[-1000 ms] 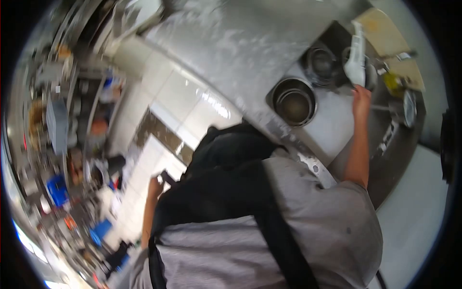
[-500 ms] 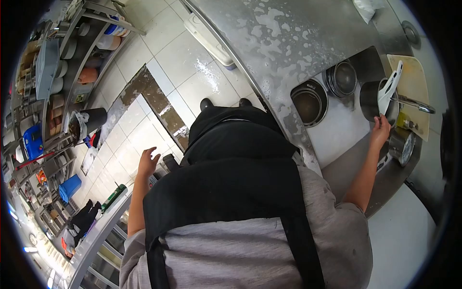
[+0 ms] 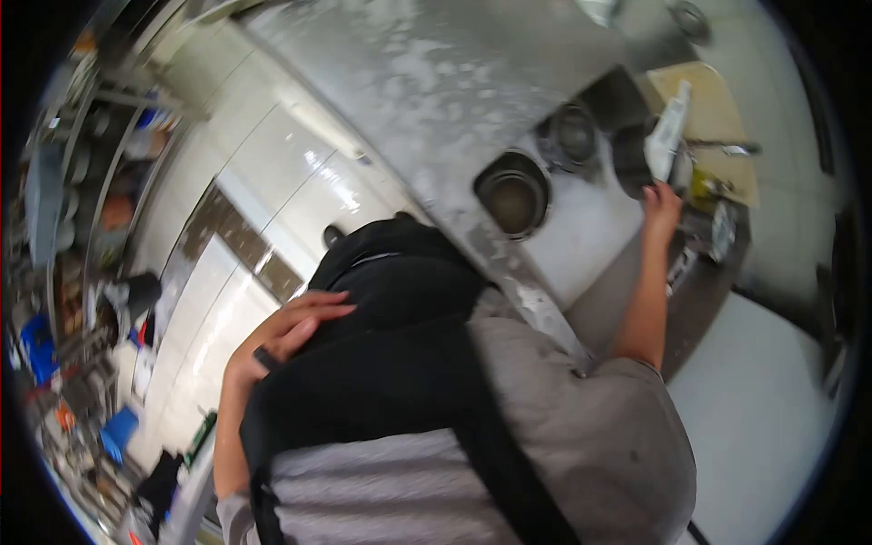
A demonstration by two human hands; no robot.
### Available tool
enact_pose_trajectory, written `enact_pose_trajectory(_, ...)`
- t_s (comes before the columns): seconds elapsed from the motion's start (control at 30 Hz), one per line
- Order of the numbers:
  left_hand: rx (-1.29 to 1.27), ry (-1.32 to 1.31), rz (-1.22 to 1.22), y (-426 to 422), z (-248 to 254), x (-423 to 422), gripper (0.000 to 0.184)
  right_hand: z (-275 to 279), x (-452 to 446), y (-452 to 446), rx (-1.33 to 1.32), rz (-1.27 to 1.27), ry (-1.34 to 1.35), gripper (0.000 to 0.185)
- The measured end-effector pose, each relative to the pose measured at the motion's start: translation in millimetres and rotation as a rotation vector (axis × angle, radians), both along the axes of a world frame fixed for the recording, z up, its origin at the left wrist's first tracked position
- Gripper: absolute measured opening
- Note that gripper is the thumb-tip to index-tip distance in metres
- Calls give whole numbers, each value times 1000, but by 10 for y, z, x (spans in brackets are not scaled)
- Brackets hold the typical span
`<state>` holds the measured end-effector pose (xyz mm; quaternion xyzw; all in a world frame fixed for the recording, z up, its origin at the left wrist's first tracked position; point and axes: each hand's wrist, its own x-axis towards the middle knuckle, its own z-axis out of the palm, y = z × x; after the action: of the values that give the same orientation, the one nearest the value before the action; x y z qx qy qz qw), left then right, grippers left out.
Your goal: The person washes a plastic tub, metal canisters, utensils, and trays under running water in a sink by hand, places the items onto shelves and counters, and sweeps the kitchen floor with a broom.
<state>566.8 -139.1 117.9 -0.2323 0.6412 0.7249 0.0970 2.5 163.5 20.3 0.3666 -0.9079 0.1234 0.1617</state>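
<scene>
My right hand (image 3: 662, 207) is at the sink on the right, its fingers closed on the lower end of a white utensil (image 3: 668, 136) that stands up beside a dark pot (image 3: 629, 162). My left hand (image 3: 295, 325) lies against the black apron (image 3: 391, 363), fingers stretched out, holding nothing. Left of my right hand, a round metal pot (image 3: 513, 198) sits near the sink's front edge. Behind it are stacked metal bowls (image 3: 572, 136).
A wet, soapy steel counter (image 3: 409, 73) runs along the front. By the wall are a tan board (image 3: 722, 109), a faucet (image 3: 727, 147) and a metal container (image 3: 723, 232). Shelves (image 3: 100, 173) with kitchenware stand at the left; the tiled floor (image 3: 272, 173) has a dark strip.
My left hand has moved from beside the apron onto its front. My right hand stays by the white utensil, now gripping its end. The whole view has turned and shifted.
</scene>
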Motion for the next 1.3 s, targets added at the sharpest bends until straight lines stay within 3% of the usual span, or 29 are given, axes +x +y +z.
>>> enact_pose_trajectory(0.07,-63,97,-53,-24,-100,22,57,96,162,-95,-76,32,6,23)
enact_pose_trajectory(0.13,-62,5,120,-58,17,-51,66,94,183,-111,-63,62,27,24)
enact_pose_trajectory(0.33,-93,-32,15,-47,104,-151,74,185,290,-184,-109,40,-15,22)
enact_pose_trajectory(0.47,-158,-37,-41,-161,230,-203,70,216,301,-203,-103,26,-36,22)
enact_pose_trajectory(0.5,-190,-73,-54,-125,196,-187,58,231,319,-212,-100,15,-42,22)
enact_pose_trajectory(0.67,-238,-86,-45,-215,312,-166,56,251,323,-231,-99,20,-3,21)
enact_pose_trajectory(0.8,-315,-81,389,-323,-198,164,63,302,364,-257,-96,-4,5,18)
enact_pose_trajectory(0.87,-304,-209,598,-418,-462,412,60,300,384,-252,-108,-19,12,17)
enact_pose_trajectory(0.93,-404,-382,665,-509,-1106,1007,52,289,367,-264,-124,-26,21,16)
enact_pose_trajectory(1.0,-896,-566,269,-449,-1585,1767,47,261,367,-242,-114,-33,11,16)
enact_pose_trajectory(1.03,-981,-635,165,-322,-1720,2120,47,258,369,-246,-121,-38,11,16)
enact_pose_trajectory(1.13,-753,-848,207,96,-2017,2818,46,234,399,-203,-144,-46,38,15)
enact_pose_trajectory(1.3,-607,-927,302,372,-2192,2993,45,252,414,-224,-156,-42,33,14)
